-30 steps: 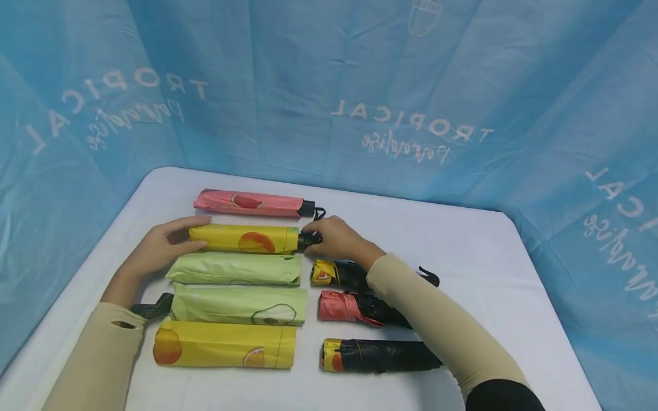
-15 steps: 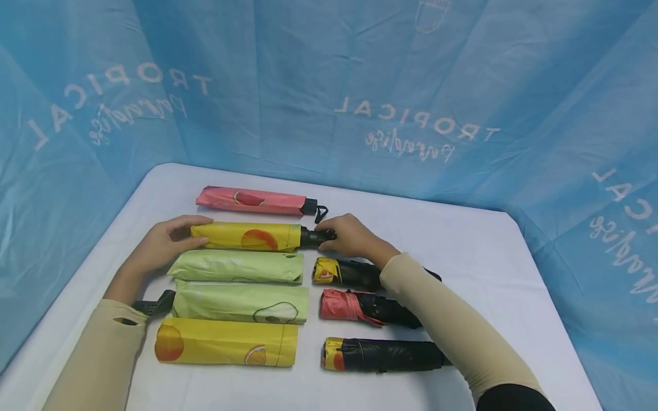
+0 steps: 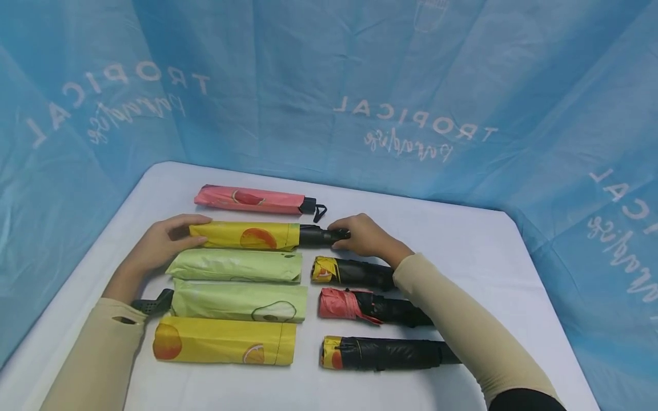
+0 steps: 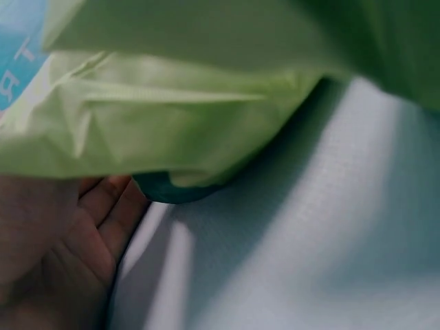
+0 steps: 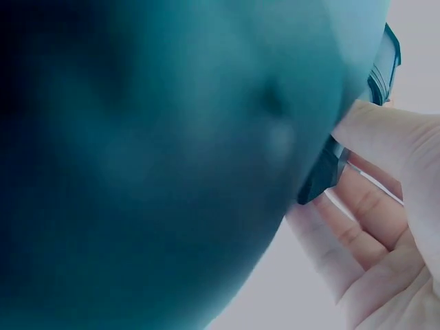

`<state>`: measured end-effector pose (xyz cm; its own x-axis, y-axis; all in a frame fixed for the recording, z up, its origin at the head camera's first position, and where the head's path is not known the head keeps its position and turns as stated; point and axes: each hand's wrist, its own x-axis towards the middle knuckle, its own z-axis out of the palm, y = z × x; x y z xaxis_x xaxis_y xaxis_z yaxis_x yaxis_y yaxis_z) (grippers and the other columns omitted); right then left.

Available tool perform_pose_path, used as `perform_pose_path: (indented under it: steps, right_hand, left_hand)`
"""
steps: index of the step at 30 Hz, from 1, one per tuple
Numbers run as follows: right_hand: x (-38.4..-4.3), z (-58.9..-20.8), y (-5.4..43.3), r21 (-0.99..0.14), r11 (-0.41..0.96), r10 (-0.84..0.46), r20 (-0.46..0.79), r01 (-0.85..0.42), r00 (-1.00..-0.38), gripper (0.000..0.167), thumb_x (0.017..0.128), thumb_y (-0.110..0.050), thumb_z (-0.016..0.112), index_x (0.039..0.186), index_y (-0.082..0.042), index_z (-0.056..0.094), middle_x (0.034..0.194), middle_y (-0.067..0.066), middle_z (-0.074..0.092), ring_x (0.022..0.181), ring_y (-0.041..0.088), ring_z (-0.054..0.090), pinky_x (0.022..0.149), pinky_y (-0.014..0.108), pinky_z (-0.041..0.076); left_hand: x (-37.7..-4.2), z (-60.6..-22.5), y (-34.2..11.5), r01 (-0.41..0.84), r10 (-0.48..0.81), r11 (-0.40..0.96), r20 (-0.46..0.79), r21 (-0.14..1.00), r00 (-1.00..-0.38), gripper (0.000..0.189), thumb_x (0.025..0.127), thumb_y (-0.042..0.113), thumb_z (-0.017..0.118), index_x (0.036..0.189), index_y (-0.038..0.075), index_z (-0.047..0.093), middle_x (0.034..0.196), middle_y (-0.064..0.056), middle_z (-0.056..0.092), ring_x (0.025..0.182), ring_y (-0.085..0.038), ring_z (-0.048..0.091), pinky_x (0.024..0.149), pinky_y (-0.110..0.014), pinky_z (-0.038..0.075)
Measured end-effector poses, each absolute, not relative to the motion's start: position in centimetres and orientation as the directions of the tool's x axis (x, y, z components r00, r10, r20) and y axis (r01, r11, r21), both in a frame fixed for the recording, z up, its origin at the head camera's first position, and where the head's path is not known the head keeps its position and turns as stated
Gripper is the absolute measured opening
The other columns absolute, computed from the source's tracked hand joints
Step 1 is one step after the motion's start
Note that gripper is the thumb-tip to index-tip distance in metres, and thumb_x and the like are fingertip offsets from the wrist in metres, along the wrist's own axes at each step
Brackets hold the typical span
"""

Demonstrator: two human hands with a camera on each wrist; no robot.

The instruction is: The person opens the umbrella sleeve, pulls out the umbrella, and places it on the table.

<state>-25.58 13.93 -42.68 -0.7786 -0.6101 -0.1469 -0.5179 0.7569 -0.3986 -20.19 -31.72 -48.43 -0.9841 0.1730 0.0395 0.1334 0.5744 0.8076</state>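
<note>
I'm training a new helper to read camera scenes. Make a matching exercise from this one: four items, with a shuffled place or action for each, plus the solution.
1. Left hand
2. Right hand
3. Pink cover
4. Nearer green cover

A. Between the other green cover and the nearer yellow cover
B. Pinches the right end of the dark umbrella
C. Behind every other cover
D. Grips the left end of the farther yellow cover

Pairs: 1-D, 2-B, 3-C, 4-A

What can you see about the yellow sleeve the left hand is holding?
The yellow sleeve is long, maybe thin cloth, with an orange fruit print. It stretches sideways between a pink umbrella and a green sleeve. The left hand grips its left end; a black umbrella pokes out of its right end.
</note>
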Motion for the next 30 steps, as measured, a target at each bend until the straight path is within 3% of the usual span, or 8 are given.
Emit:
perform_pose_path:
  steps: [4,11,16,23,25,30]
  right_hand:
    - [-25.5,-42.4,14.8,-0.401,0.763,-0.598,-0.143,-0.506,-0.789,0.044,0.092,-0.024,0.080,0.133,-0.013,0.070,0.130,0.003,0.069,0.119,0.021,0.064,0.100,0.042,0.053]
    - [-25.2,-42.3,15.8,-0.410,0.768,-0.591,-0.156,-0.493,-0.791,0.045,0.091,-0.024,0.080,0.134,-0.013,0.069,0.131,0.004,0.068,0.121,0.022,0.063,0.102,0.043,0.053]
    - [-25.0,-42.2,15.9,-0.405,0.767,-0.594,-0.153,-0.498,-0.790,0.046,0.091,-0.023,0.080,0.134,-0.012,0.068,0.132,0.004,0.068,0.122,0.023,0.063,0.102,0.044,0.052]
    - [-24.9,-42.0,16.0,-0.392,0.776,-0.586,-0.158,-0.494,-0.795,0.045,0.092,-0.023,0.080,0.134,-0.011,0.068,0.132,0.005,0.068,0.123,0.024,0.062,0.104,0.044,0.051]
    - [-24.8,-42.0,16.3,-0.387,0.787,-0.571,-0.165,-0.479,-0.804,0.045,0.092,-0.023,0.080,0.134,-0.012,0.068,0.133,0.005,0.068,0.124,0.024,0.062,0.105,0.044,0.051]
    - [-24.8,-42.1,17.4,-0.380,0.808,-0.543,-0.182,-0.451,-0.820,0.045,0.092,-0.024,0.080,0.134,-0.013,0.068,0.133,0.005,0.067,0.125,0.024,0.061,0.105,0.045,0.051]
  left_hand:
    - [-20.3,-48.3,-31.5,0.127,0.166,0.587,0.035,0.799,-0.985,0.049,0.095,0.036,0.076,0.140,0.022,0.063,0.143,-0.003,0.058,0.129,-0.019,0.047,0.112,-0.051,0.038]
    - [-20.2,-48.4,-31.5,0.127,0.177,0.578,0.028,0.806,-0.984,0.049,0.095,0.036,0.075,0.140,0.019,0.063,0.142,-0.005,0.059,0.132,-0.023,0.050,0.113,-0.054,0.039]
    - [-20.1,-48.5,-31.6,0.127,0.169,0.591,0.033,0.797,-0.985,0.047,0.095,0.037,0.074,0.138,0.020,0.064,0.140,-0.004,0.060,0.128,-0.018,0.051,0.113,-0.050,0.040]
    - [-20.0,-48.4,-31.7,0.127,0.154,0.614,0.040,0.779,-0.987,0.045,0.097,0.040,0.071,0.136,0.021,0.066,0.137,-0.002,0.063,0.118,-0.006,0.054,0.099,-0.015,0.041]
    - [-20.0,-48.4,-31.7,0.124,0.150,0.616,0.039,0.778,-0.988,0.045,0.097,0.041,0.071,0.136,0.021,0.066,0.137,-0.002,0.063,0.117,-0.006,0.054,0.100,-0.018,0.043]
    - [-19.9,-48.2,-31.4,0.117,0.144,0.614,0.035,0.781,-0.989,0.047,0.097,0.042,0.071,0.136,0.018,0.066,0.137,-0.006,0.062,0.121,-0.017,0.055,0.108,-0.048,0.044]
